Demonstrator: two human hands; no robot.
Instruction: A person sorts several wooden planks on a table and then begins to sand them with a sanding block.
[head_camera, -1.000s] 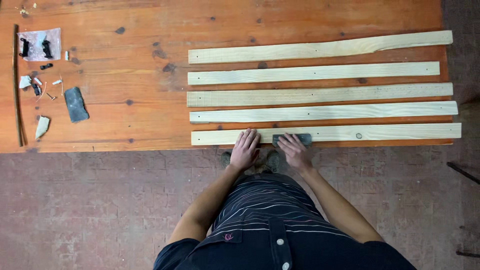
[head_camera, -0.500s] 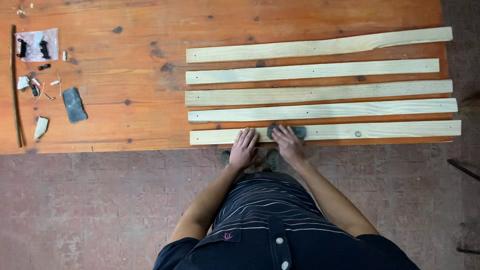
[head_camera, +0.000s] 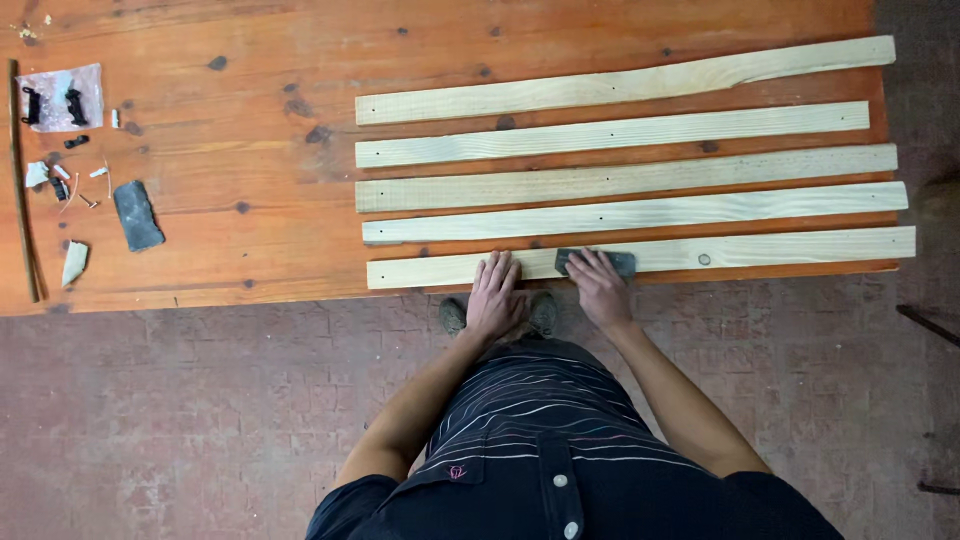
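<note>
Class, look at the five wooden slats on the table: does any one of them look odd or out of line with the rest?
Yes. The farthest slat is warped: it lies slanted, with a wavy edge towards its right end, while the other four run straight and roughly parallel.

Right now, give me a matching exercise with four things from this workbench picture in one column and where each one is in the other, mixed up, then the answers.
Things:
1. left hand
2. right hand
3. curved slat
4. loose dark sheet

Places:
A. farthest from the person, at the back of the row of slats
B. pressing the dark sanding piece on the nearest slat
C. flat on the nearest slat, empty
D. alone on the table's left part, near small scraps

Pairs: 1-C, 2-B, 3-A, 4-D
</note>
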